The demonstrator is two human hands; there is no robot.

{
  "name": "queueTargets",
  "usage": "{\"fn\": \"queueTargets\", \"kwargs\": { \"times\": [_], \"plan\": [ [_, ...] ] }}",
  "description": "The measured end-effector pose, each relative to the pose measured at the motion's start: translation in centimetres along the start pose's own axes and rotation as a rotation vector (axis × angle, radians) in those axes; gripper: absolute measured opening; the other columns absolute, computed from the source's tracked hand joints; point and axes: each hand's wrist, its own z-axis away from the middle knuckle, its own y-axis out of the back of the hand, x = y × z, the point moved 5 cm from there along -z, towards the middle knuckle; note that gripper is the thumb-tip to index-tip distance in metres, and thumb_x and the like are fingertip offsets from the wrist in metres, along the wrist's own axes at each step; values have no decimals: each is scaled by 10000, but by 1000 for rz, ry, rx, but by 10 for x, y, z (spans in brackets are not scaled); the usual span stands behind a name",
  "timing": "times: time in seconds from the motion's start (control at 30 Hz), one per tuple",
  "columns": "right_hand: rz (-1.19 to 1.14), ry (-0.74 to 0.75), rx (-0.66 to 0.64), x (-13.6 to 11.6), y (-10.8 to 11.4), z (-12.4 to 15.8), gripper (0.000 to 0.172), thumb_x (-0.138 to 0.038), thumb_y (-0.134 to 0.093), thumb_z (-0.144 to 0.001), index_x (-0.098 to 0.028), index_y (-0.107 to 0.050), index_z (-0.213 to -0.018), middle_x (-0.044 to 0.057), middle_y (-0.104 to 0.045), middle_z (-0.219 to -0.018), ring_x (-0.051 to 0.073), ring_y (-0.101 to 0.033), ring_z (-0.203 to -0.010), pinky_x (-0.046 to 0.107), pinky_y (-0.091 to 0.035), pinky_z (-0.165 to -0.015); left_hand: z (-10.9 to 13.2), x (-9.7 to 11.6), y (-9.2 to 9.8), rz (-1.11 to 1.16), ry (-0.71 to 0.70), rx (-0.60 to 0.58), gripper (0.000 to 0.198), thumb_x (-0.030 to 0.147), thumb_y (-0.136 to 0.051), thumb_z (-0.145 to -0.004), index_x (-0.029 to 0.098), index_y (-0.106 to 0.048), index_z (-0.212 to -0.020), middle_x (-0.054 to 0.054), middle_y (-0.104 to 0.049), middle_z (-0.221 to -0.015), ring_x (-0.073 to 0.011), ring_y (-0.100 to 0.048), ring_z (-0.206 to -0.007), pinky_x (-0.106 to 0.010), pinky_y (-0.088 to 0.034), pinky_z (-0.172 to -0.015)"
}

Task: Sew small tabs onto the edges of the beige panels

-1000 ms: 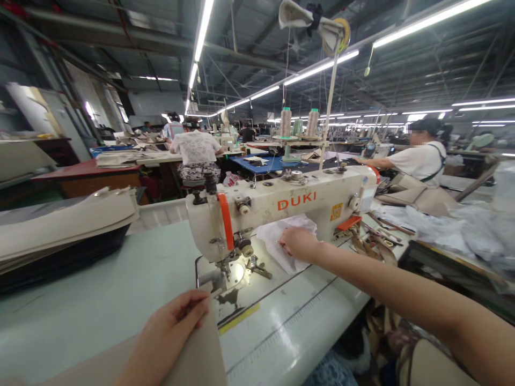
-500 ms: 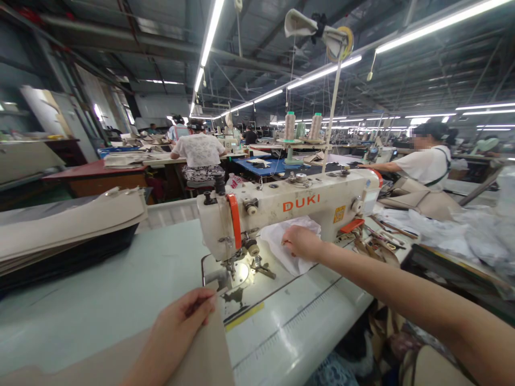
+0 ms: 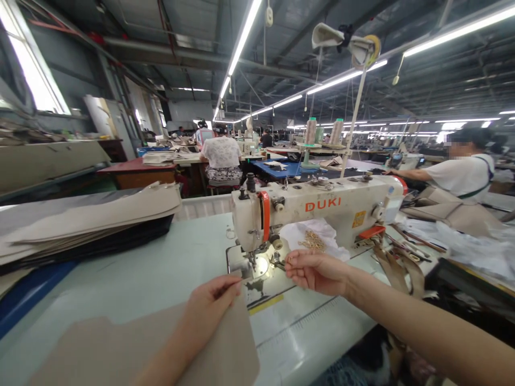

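Observation:
My left hand (image 3: 211, 303) pinches the far corner of a flat beige fabric panel (image 3: 132, 348) that lies on the pale green table, close to the needle plate (image 3: 259, 265) of a white DUKI sewing machine (image 3: 322, 206). My right hand (image 3: 316, 268) hovers just right of the presser foot, its thumb and fingers pinched on something small I cannot make out. Behind it, under the machine arm, a white bag (image 3: 311, 238) holds a heap of small gold metal pieces (image 3: 313, 241).
A stack of beige and dark panels (image 3: 88, 222) lies at the left of the table. Straps and tools (image 3: 396, 257) sit right of the machine. A thread stand with cones (image 3: 322, 131) rises behind. Other people sew at tables beyond; one sits at the right (image 3: 462, 169).
My right hand has drawn back out of the white bag toward me, pinched, and now sits beside the presser foot. The gold pieces in the bag now show. The view has shifted left.

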Motion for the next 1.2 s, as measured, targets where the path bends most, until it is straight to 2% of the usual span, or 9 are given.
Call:
{"fn": "queueTargets", "kwargs": {
  "times": [0.2,0.4,0.47,0.63,0.87,0.97,1.2],
  "plan": [
    [-2,0,9,10,-10,-7,283,-152,-820,-575,-127,-630,-783,11,-686,-716,91,-654,-658,173,-493,-630,2,-1,-2,33,-56,-31,253,396,-562,-699,224,-732,-772,5,-699,-685,-179,-597,-619,-257,-468,-601],
    [196,225,257,32,-13,-28,314,-314,-822,-541,-138,-657,-743,12,-684,-682,105,-643,-653,185,-456,-586,4,0,-8,152,3,-67,200,366,-599,-692,193,-698,-702,21,-615,-558,-152,-553,-554,-239,-425,-558],
    [199,253,290,44,-20,-38,338,-347,-816,-518,-143,-649,-729,15,-679,-663,131,-650,-646,207,-455,-571,5,1,-10,201,35,-79,194,365,-611,-681,185,-682,-679,26,-590,-524,-142,-533,-522,-237,-414,-546],
    [256,290,212,58,-41,-54,304,-349,-777,-535,-171,-618,-722,1,-675,-639,168,-664,-679,254,-477,-623,3,-3,-8,264,93,-37,163,341,-615,-659,180,-643,-648,34,-584,-520,-126,-516,-500,-231,-401,-533],
    [344,364,166,53,-46,-54,336,-449,-739,-593,-182,-627,-764,18,-682,-702,193,-655,-779,288,-480,-694,0,-8,-5,299,128,0,154,331,-610,-655,179,-616,-631,37,-589,-523,-119,-513,-482,-231,-389,-523],
    [415,414,182,53,-46,-54,326,-476,-698,-642,-174,-649,-755,25,-672,-701,177,-630,-730,282,-473,-673,0,-8,-5,312,127,1,125,294,-593,-660,175,-611,-625,35,-593,-523,-114,-512,-480,-226,-385,-521],
    [548,516,222,49,-44,-59,229,-391,-665,-665,-169,-670,-720,-2,-611,-619,133,-540,-593,257,-433,-591,2,-7,-5,370,148,19,110,275,-601,-644,173,-592,-605,39,-568,-473,-103,-493,-444,-219,-380,-493]
  ]
}}
